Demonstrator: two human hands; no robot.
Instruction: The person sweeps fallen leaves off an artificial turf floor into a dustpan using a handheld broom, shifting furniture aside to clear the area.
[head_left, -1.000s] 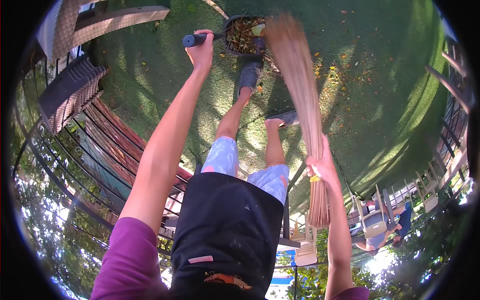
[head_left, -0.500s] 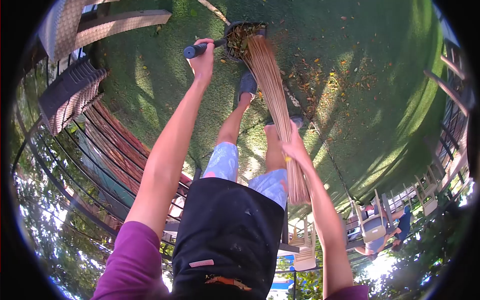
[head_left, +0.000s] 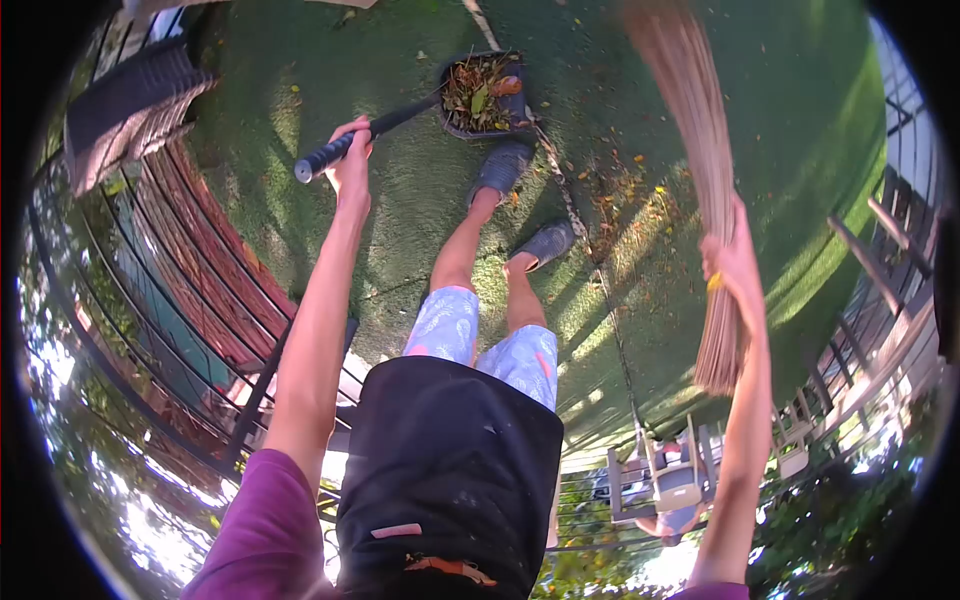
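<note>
Fingers of my left hand (head_left: 350,160) wrap round the dark ribbed handle of a long-handled dustpan (head_left: 448,122). Its pan rests on the green turf just beyond my shoes and holds a heap of dry leaves (head_left: 478,92), with one larger green leaf on top. My right hand (head_left: 735,265) grips a stick broom (head_left: 700,130) near its yellow-banded end. The broom's bristles point away from me, blurred and out to the right of the pan. Loose leaves (head_left: 640,210) lie scattered on the turf between my shoes and the broom.
Stacked dark chairs (head_left: 135,105) stand at the left by a black metal railing (head_left: 150,400). Pale chairs (head_left: 678,485) and a seated person (head_left: 670,522) are behind at the lower right. A speckled seam line (head_left: 560,185) runs across the turf (head_left: 400,240).
The broom has swung off the dustpan to the right with my right hand. My left hand has shifted left and down, the handle leaning lower. My feet have moved, and both shoes now show.
</note>
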